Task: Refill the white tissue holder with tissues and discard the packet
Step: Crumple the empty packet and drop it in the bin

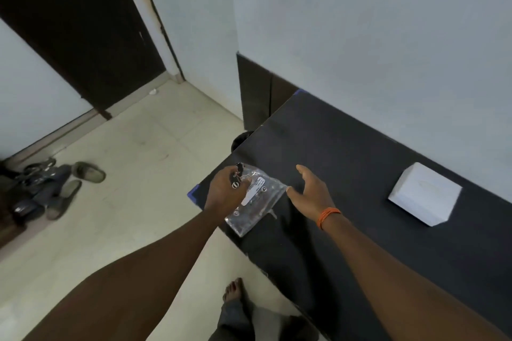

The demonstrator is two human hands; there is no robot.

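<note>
A clear plastic packet (256, 201) with a white label hangs over the near left corner of the black table (346, 152). My left hand (225, 191) is shut on the packet's upper left end. Just right of the packet, my right hand (310, 191) is open with fingers spread, its thumb close to the packet's right edge; an orange thread circles that wrist. The white tissue holder (424, 196) is a closed box resting on the table to the right, apart from both hands.
A pale wall runs behind the table. A dark round bin (240, 140) peeks out beyond the table's left edge. Sandals and shoes (55, 185) lie on the tiled floor at the left, near a dark door. My bare foot (235, 293) is below the table edge.
</note>
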